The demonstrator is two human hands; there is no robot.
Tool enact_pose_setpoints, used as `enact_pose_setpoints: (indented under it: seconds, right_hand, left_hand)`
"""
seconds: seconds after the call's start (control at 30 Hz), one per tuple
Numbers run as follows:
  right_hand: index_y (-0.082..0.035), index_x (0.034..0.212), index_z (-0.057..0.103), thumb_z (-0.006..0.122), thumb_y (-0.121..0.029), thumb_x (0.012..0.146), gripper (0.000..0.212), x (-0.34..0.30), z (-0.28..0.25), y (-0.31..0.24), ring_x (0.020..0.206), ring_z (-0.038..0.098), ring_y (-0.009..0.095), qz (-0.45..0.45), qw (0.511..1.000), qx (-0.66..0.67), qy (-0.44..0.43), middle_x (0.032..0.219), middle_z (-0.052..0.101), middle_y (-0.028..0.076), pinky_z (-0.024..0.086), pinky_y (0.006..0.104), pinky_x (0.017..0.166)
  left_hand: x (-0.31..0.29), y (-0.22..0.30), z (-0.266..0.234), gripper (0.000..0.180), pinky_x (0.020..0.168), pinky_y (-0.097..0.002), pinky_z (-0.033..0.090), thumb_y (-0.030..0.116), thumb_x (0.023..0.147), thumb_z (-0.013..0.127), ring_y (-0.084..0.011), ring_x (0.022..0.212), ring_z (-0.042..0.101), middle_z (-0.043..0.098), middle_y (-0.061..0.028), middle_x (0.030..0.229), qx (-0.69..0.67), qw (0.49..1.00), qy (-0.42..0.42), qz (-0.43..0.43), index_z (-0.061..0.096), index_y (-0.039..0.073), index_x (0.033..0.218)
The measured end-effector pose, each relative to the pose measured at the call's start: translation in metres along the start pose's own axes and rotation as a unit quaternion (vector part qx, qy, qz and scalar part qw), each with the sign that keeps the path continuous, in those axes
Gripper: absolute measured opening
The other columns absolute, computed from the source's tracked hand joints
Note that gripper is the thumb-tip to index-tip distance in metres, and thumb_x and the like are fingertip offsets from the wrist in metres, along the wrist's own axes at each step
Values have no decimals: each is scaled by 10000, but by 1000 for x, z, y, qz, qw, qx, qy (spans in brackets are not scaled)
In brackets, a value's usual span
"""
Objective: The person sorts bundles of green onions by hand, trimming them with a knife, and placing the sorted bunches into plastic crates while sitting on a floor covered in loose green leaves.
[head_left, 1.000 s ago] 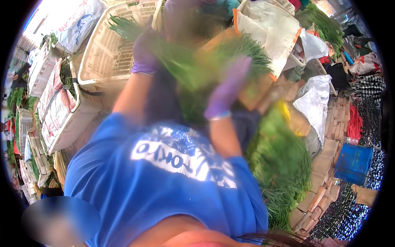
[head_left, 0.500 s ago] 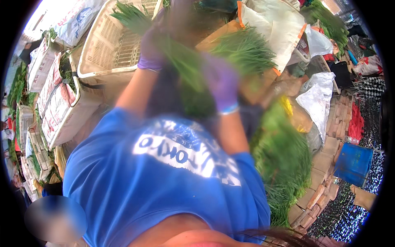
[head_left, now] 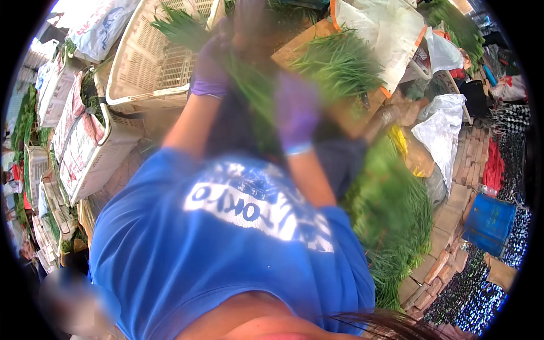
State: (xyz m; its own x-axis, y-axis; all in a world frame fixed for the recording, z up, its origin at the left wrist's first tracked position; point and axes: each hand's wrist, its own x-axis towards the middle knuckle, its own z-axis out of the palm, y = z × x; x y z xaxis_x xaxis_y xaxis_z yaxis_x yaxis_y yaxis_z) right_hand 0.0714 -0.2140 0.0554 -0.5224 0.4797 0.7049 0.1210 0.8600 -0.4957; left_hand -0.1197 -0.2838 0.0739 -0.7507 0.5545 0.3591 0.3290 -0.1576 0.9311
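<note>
My left hand (head_left: 211,71), in a purple glove, is closed around a bunch of long thin greens like chives (head_left: 178,28). The bunch's leafy tips stick out to the left over a cream plastic crate, and its stalks (head_left: 255,90) slant down to the right. Close by the stalks is my right hand (head_left: 296,107), also gloved in purple; motion smears its fingers, so its grip cannot be made out. Just beyond it, a loose pile of the same greens (head_left: 340,62) lies on brown cardboard (head_left: 306,42).
The cream crate (head_left: 150,68) stands at the far left, with a covered white crate (head_left: 85,147) nearer. A big heap of greens (head_left: 391,226) lies to my right. Beyond are a white sack (head_left: 385,34), a silvery sheet (head_left: 439,136) and a blue container (head_left: 490,224) near brick paving.
My right hand has shifted left, nearer to the stalks. My left hand stays almost in place with the bunch.
</note>
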Motion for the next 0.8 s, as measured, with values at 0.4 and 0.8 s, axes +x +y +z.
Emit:
enact_pose_setpoints:
  seconds: [0.4, 0.8]
  right_hand:
    - [-119, 1129, 535, 496, -259, 843, 321, -65, -29, 58, 1022, 527, 244, 86, 966, -72, -233, 1081, 574, 97, 285, 402, 967]
    - [-45, 1255, 397, 677, -108, 685, 638, 46, -56, 5, 1215, 341, 180, 215, 781, 502, -303, 1269, 412, 111, 302, 269, 960]
  left_hand:
    - [21, 31, -51, 479, 675, -250, 406, 105, 817, 408, -62, 654, 472, 524, 42, 798, -466, 883, 25, -50, 309, 31, 1279]
    - [29, 15, -23, 201, 681, -246, 382, 178, 824, 420, -91, 686, 464, 474, 51, 759, -768, 600, -195, -107, 435, 102, 1009]
